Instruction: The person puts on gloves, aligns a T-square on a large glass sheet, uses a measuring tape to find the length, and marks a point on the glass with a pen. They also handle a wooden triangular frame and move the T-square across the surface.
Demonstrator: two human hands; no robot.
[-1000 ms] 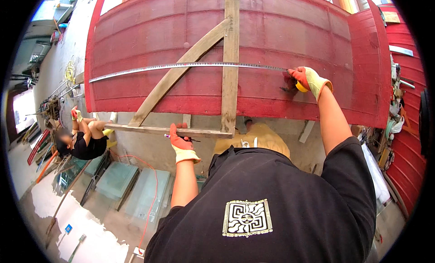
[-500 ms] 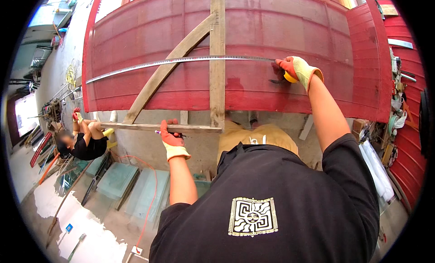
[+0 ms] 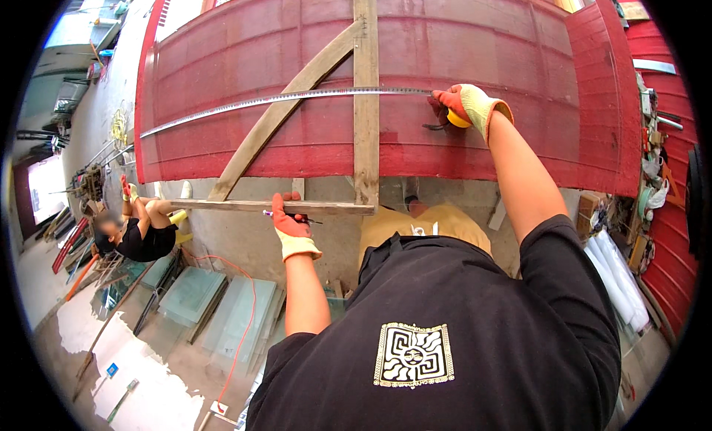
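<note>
Gripping with fingers of right hand yellow-cased tape measure over glossy red surface, apparently to keep silver metal blade taut; with left hand, holding brown wooden frame, perhaps to steady.

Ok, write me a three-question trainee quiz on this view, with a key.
1. Open question: which of the person's hands holds the yellow-cased tape measure?
2. True or false: the long silver metal blade runs across both the weathered wooden diagonal brace and the straight wooden upright.
3. Multiple choice: the red-and-yellow-gloved left hand is at
a) the top of the upright
b) the narrow wooden lower rail
c) the blade's far end

Key: 1. The right hand. 2. True. 3. b.
</note>
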